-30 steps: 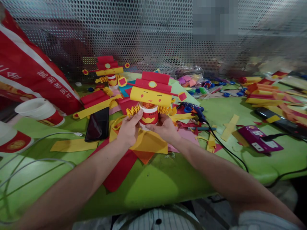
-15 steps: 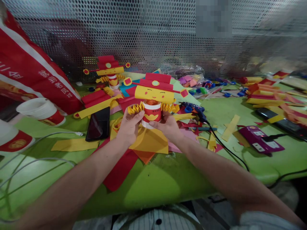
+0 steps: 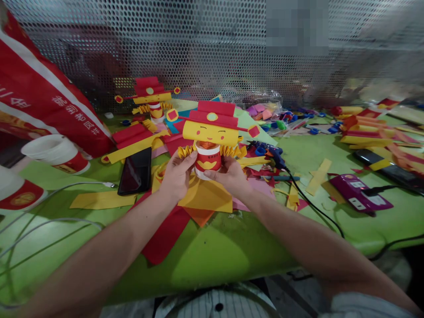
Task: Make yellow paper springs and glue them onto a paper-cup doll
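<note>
Between my two hands, above the paper-strewn table, is a paper-cup figure [image 3: 209, 161] with a red-and-white cup body. Its yellow head [image 3: 210, 132] bears a drawn smiling face under a red hat, with a coin shape at each hat wing, and pleated yellow arms stick out at the sides. My left hand [image 3: 178, 176] is closed on the cup's left side, thumb in front. My right hand [image 3: 233, 176] grips the right side, thumb on the cup's lower front. Fingers behind the cup are hidden. Yellow paper sheets [image 3: 207, 196] lie beneath.
A similar finished-looking figure [image 3: 155, 112] stands at the back left. Paper cups [image 3: 49, 148], a black phone [image 3: 135, 172] and a white cable lie left. A blue glue gun [image 3: 273, 152] with its cord and a purple power strip [image 3: 361, 194] lie right. Perforated metal [image 3: 198, 53] rises behind.
The figure has shifted slightly left and tipped a little, so the cup's rim and the folded paper neck show differently. Both hands keep their hold.
</note>
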`<state>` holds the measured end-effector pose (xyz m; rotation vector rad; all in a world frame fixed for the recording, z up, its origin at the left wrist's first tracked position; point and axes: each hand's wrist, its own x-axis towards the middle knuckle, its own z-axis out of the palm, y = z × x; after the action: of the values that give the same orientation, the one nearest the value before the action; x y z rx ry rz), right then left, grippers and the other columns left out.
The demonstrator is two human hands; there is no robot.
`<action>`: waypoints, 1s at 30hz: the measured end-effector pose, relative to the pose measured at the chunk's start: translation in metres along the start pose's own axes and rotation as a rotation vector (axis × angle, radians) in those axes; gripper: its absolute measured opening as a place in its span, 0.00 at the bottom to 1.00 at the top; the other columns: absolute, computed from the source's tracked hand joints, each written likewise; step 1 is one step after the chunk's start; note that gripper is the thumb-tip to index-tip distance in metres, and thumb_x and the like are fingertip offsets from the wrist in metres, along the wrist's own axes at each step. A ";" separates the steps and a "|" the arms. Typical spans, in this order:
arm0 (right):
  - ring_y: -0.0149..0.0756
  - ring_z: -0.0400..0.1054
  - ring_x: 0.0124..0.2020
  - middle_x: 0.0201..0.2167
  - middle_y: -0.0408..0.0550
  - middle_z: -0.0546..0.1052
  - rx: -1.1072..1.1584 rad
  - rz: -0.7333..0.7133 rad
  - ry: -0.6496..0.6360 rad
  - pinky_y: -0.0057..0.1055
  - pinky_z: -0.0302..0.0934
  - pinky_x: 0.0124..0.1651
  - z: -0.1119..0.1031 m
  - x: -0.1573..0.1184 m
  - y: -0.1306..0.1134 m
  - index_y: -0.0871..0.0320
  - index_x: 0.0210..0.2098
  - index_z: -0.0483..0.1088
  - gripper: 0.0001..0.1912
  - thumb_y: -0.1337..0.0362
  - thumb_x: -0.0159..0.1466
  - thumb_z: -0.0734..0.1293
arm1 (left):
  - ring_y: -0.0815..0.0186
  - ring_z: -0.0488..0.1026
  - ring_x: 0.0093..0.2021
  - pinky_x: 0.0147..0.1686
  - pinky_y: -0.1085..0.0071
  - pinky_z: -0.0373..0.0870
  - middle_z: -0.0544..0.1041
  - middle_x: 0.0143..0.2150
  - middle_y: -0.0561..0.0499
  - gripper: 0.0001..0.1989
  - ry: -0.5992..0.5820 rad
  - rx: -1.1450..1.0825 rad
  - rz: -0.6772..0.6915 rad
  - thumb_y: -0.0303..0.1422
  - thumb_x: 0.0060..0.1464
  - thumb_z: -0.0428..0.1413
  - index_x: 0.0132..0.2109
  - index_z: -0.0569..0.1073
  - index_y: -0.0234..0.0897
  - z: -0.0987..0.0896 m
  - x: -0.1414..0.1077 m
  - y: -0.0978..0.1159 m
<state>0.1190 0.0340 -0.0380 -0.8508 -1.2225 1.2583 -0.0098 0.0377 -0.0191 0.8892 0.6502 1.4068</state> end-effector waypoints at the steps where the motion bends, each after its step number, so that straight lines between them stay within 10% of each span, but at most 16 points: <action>1: 0.46 0.71 0.43 0.42 0.54 0.77 -0.004 -0.009 0.002 0.45 0.66 0.49 0.000 0.000 0.001 0.57 0.38 0.69 0.29 0.54 0.39 0.76 | 0.59 0.73 0.46 0.46 0.62 0.69 0.79 0.41 0.50 0.17 -0.001 0.005 0.000 0.35 0.40 0.65 0.39 0.73 0.39 0.000 0.000 0.000; 30: 0.47 0.71 0.44 0.41 0.53 0.77 0.027 0.087 0.085 0.47 0.65 0.49 -0.017 0.015 -0.001 0.57 0.36 0.66 0.31 0.55 0.35 0.77 | 0.64 0.72 0.35 0.36 0.68 0.68 0.72 0.28 0.55 0.19 0.236 0.112 0.016 0.44 0.36 0.65 0.30 0.67 0.39 -0.012 0.012 0.013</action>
<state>0.1337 0.0510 -0.0374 -0.9362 -1.1088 1.2923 -0.0256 0.0502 -0.0137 0.8238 0.9095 1.5150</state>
